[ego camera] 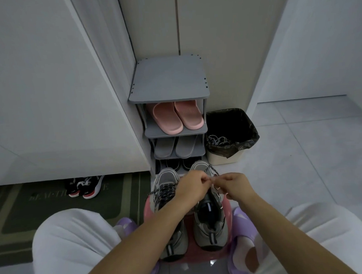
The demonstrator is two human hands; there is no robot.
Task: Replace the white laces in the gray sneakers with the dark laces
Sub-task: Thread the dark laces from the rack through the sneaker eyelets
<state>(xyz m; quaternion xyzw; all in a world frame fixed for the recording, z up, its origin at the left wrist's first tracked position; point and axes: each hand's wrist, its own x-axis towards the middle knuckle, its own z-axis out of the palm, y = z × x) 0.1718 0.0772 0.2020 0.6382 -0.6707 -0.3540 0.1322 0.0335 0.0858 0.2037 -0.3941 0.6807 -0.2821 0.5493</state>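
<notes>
Two gray sneakers stand side by side on a pink stool [203,255] between my knees. The left sneaker [165,192] shows dark speckled laces crossed through its eyelets. Over the right sneaker [209,223], my left hand [192,188] and my right hand [234,186] each pinch an end of the dark lace [211,171], pulling it above the upper eyelets. Part of this shoe's lacing is hidden behind my hands. A tangle of pale laces [218,140] lies in the bin.
A gray shoe rack [169,91] stands straight ahead with pink slippers [178,118], gray slippers [176,146] and dark shoes. A bin with a black liner [244,131] sits to its right. Black and red sneakers [84,187] rest on a green mat [43,207] at left.
</notes>
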